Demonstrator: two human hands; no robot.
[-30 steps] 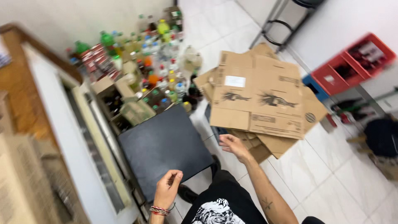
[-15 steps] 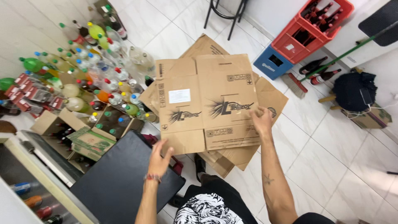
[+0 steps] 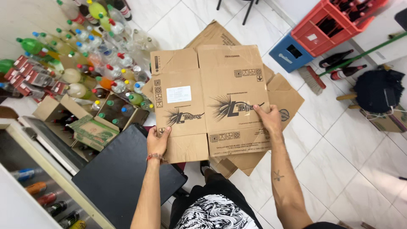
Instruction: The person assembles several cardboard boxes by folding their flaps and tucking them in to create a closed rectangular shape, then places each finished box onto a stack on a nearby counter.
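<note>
Item in hand: a flattened cardboard box, brown, printed face up, with a white label on its left panel. It is held out flat in front of the person, above the floor, its flaps spread at the top and bottom edges.

Left hand: closed on the lower left edge of the flattened cardboard box, thumb on top of the panel, fingers hidden beneath. A red band sits at the wrist.

Right hand: closed on the right panel near its lower right corner, thumb and palm on the printed face, fingers curled round the edge. Both hands grip the sheet from the near side, so the box extends away from the person.

Beneath and beyond the held sheet: a stack of flat cardboard lying on the white tiled floor, partly covered by the box.

To the left: a crowd of plastic bottles with coloured caps standing on the floor, and open cartons holding dark bottles just beside them. A black panel lies near the left forearm.

To the upper right: a red crate and a blue crate, touching or nearly so. A broom lies near them, with two dark bottles on the floor beside it.
</note>
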